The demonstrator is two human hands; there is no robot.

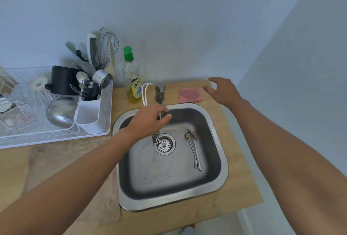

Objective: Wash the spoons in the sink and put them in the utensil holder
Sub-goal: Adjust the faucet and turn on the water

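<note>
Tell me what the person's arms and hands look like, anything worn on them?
Both arms are bare as far as the view shows: no sleeves, gloves or watch. The left hand and right hand show no rings or markings that I can make out.
</note>
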